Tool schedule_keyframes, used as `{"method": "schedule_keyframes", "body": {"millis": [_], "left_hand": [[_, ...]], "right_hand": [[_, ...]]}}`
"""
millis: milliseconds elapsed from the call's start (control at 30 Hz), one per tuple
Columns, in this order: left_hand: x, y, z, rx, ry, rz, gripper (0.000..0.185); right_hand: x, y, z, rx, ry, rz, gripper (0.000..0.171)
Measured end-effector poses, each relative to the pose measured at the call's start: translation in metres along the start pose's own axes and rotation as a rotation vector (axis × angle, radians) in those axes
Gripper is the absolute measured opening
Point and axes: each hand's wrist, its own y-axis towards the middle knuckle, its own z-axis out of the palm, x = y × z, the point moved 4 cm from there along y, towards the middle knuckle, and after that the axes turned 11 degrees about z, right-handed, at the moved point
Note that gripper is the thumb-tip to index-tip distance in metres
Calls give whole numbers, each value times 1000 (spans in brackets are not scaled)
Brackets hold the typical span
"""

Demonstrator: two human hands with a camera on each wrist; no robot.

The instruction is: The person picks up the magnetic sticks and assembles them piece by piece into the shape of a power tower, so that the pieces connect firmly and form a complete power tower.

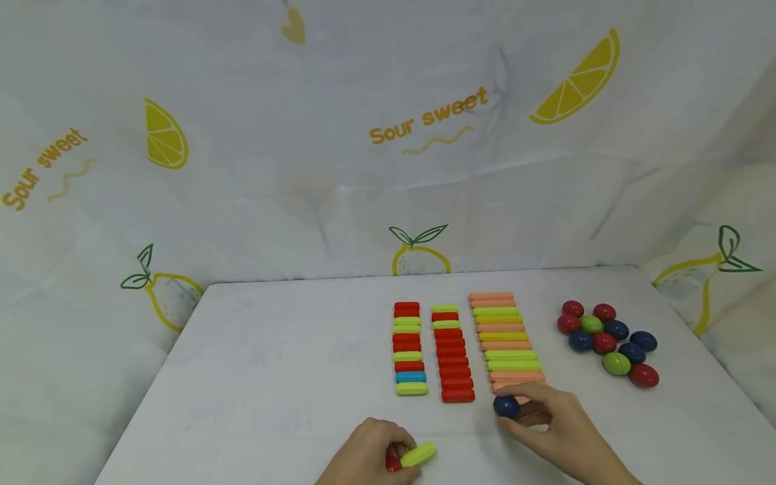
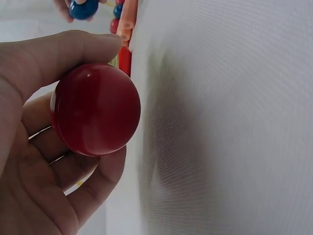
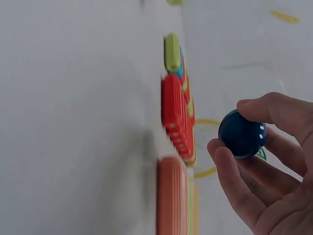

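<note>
While we work low in the frame:
Left hand [image 1: 370, 453]: grips red ball [image 2: 96, 109] and green block [image 1: 418, 455], lower centre.
Right hand [image 1: 548, 421]: pinches blue ball [image 1: 506, 407] below the orange-green row [image 1: 506, 340].
Care: we'd set pieces gently on the counter [image 1: 273, 350], sparing neighbouring rows.

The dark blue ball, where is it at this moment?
The dark blue ball is pinched in the right hand, at the near end of the orange and green bars.
</note>
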Motion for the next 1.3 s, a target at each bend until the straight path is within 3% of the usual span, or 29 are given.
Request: {"method": "schedule_keyframes", "body": {"millis": [167, 300, 533, 633, 767, 867, 1067, 1167, 1300], "left_hand": [[-2, 2, 2, 19, -12, -37, 21], [-4, 1, 3, 14, -13, -32, 24], [-3, 0, 3, 14, -78, 32, 21], [0, -1, 3, 20, -136, 39, 31], [5, 0, 3, 29, -179, 50, 55], [12, -1, 4, 23, -215, 28, 62], [23, -6, 0, -123, -331, -62, 46], [25, -8, -5, -188, -373, -80, 41], [28, -12, -13, -197, -356, -69, 39]], "right_hand": [[16, 0, 35, 257, 107, -86, 40], [27, 2, 55, 373, 159, -110, 36], [38, 3, 74, 438, 193, -140, 37], [43, 4, 79, 446, 188, -169, 35], [50, 9, 81, 413, 171, -169, 32], [57, 14, 81, 316, 128, -170, 28], [77, 26, 83, 15, -135, -245, 21], [83, 33, 90, -39, -251, -282, 23], [84, 39, 100, -64, -375, -315, 26]]}}
